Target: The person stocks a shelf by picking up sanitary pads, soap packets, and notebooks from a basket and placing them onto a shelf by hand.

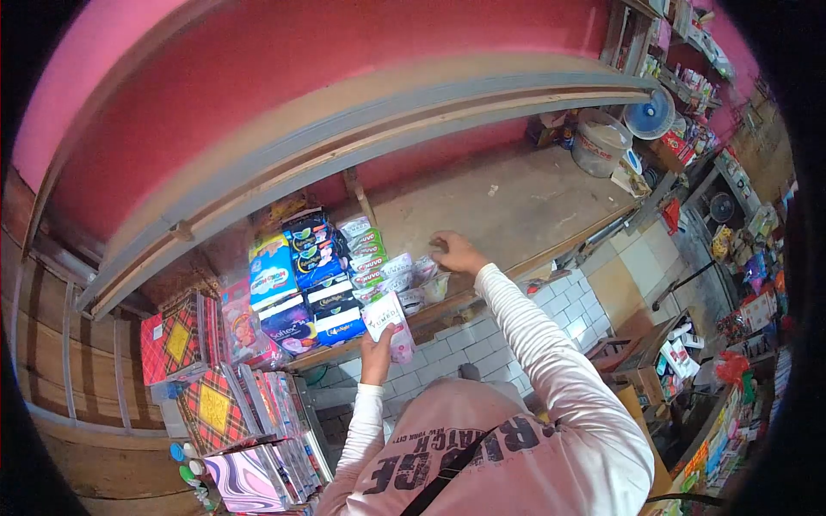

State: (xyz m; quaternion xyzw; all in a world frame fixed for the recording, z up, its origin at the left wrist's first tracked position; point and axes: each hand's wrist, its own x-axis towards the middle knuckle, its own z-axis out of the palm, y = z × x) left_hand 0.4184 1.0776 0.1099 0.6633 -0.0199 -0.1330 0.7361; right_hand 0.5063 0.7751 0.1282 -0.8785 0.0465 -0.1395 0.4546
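My left hand (376, 351) grips a white and pink packet (387, 320) at the shelf's front edge, its fingers wrapped round the lower part. My right hand (459, 254) is over the wooden shelf, its fingers bent and apart, close to a pale packet (424, 270) at the end of a row; nothing shows in its grasp. Between the hands lie more white and lilac packets (397, 273). Left of them are a stack of green and white packs (368, 258), dark blue packs (317, 258) and a light blue pack (273, 270).
Plaid-covered books (211, 411) stand at the lower left. A metal-edged upper shelf (344, 129) arches above the wooden shelf (508, 202). A clear tub (600, 142) and a blue fan (650, 114) are at the back right. Crowded goods line the right side above the tiled floor (559, 301).
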